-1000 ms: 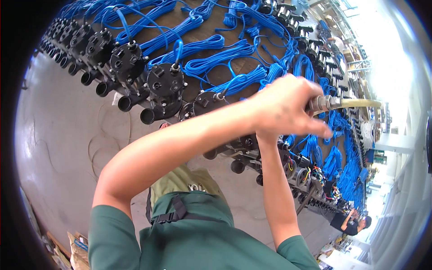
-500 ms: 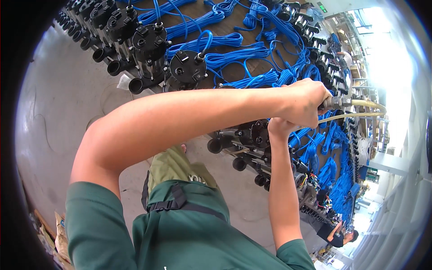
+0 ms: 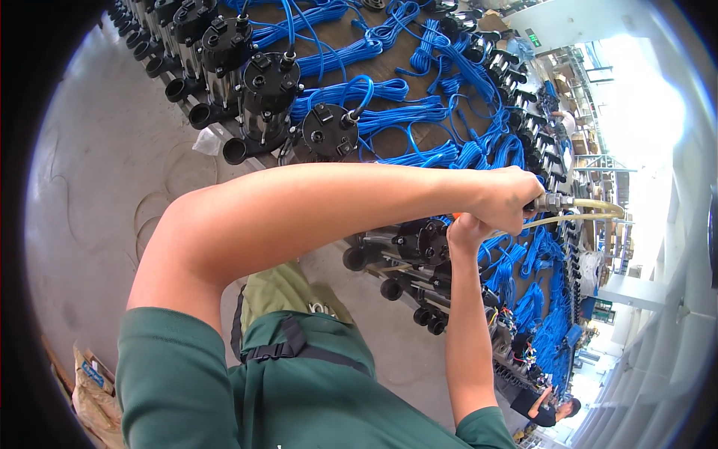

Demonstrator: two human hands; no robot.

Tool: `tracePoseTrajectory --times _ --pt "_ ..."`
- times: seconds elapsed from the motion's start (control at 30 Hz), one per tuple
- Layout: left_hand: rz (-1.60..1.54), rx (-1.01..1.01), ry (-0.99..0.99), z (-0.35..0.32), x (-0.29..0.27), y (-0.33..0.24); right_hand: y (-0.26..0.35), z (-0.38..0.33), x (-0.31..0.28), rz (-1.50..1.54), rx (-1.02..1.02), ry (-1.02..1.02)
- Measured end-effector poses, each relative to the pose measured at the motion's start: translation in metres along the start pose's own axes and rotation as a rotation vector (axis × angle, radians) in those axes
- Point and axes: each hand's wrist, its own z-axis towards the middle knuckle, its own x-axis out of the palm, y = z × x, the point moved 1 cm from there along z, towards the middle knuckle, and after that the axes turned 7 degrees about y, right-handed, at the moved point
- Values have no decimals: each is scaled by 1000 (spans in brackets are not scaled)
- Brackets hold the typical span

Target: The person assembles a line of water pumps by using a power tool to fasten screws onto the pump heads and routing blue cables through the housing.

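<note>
My left arm reaches across to the right, and my left hand is closed around the dark end of an air tool, whose body is mostly hidden by the fist. A metal hose fitting sticks out past the knuckles, and a pale yellow hose loops back from it. Just below and touching it, my right hand is raised and curled closed. A small orange part shows at its top; what its fingers grip is hidden. Black-topped pumps stand beyond my hands.
More pumps line the near edge of a brown table, with bundled blue cables on it. Another row stands along the far side. A person in black works at lower right. A brown paper sack lies at lower left.
My view has shifted a little, so the pumps and cables sit lower and further right. Both hands appear slightly lower, still together at the tool. More of the orange part now shows.
</note>
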Motion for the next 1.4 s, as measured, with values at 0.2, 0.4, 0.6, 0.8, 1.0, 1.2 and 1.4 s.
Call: tracePoseTrajectory --times 0.2,0.4,0.6,0.8,1.0,1.2,1.4 --pt "-7 -8 35 5 2 1 -2 -1 -14 -21 55 62" --pt "-33 21 21 0 6 6 -13 -12 -3 -159 -18 -78" --pt "-11 32 30 8 10 2 -46 -20 -22 -158 -49 56" --pt "-138 23 143 -1 -7 7 -20 -10 -6 -113 -23 2" --pt "-178 73 106 -8 -6 -8 -17 -7 -14 -83 5 -27" --pt "-132 75 -2 1 7 -10 -1 2 -22 111 82 -42" --pt "-19 153 -100 -2 11 -62 86 21 -49 1063 238 107"
